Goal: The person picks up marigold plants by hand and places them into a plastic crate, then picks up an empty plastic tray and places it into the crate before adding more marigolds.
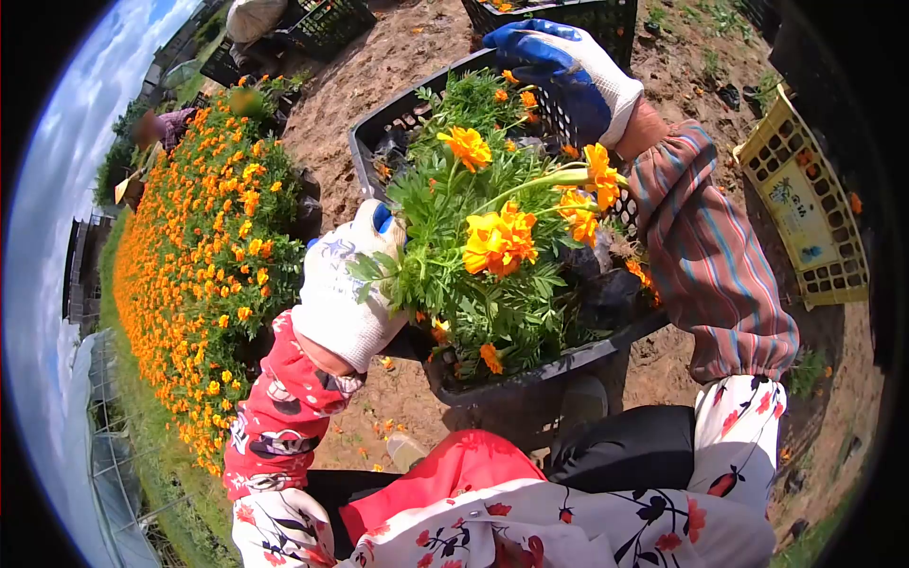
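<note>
My left hand [352, 284], in a white knitted glove with blue showing at the fingers, closes round the lower green part of a marigold plant [431, 222]. Its orange blooms lean to the right over a black plastic crate [559, 362]. More marigold plants lie in that crate, with dark pots or bags among them, partly hidden by leaves. At the crate's far right corner, my right hand [573, 80], in a white and blue glove, curves over the rim. Its fingertips are partly hidden.
Dense rows of orange marigolds [204, 284] grow to the left, with another person's sleeve [175, 125] beyond them. A yellow crate [805, 204] stands at the right. Another black crate [606, 24] is just behind mine. Bare soil [327, 142] with fallen petals surrounds them.
</note>
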A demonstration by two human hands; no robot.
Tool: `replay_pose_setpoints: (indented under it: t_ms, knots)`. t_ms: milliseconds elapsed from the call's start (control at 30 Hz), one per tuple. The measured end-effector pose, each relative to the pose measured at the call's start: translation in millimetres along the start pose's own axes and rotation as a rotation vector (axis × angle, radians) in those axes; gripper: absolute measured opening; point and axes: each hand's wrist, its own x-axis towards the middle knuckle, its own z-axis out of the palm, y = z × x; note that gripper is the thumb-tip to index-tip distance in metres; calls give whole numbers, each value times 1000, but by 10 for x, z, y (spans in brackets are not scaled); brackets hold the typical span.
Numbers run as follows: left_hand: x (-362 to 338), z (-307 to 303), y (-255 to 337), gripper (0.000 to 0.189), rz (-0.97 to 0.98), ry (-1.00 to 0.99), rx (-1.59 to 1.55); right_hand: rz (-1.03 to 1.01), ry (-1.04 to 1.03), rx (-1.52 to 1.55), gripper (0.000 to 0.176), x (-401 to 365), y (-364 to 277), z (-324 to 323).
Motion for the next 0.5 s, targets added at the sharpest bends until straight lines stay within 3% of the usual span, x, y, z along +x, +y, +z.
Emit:
replay_pose_setpoints:
  t_ms: [67, 100, 167, 200, 233, 267, 300, 333, 433, 500]
  knots:
    - [142, 40, 86, 22, 15, -43, 238, -141, 39, -181, 25, 75, 64, -103]
    - [214, 99, 84, 21, 33, -35, 276, 325, 71, 687, 39, 67, -160, -137]
    - [363, 250, 79, 23, -44, -127, 393, 233, 84, 480, 34, 123, -351, -169]
    - [472, 415, 102, 28, -153, -292, 429, 212, 97, 467, 30, 141, -364, -136]
    - [593, 626, 166, 35, -268, -459, 461, 237, 117, 639, 23, 152, -316, -20]
    - [696, 848, 277, 36, -243, -596, 525, 253, 70, 527, 24, 171, -470, 85]
    - [788, 1073, 324, 38, -221, -730, 585, 453, -18, 482, 27, 149, -666, 207]
    - [896, 1418, 160, 36, -141, -686, 523, 415, -89, 419, 28, 112, -735, 357]
    - [849, 1493, -159, 39, -218, -511, 154, 232, -183, 167, 34, -151, -822, 661]
    - [716, 1247, -416, 56, 221, -482, -133, 226, -223, 170, 38, -253, -729, 688]
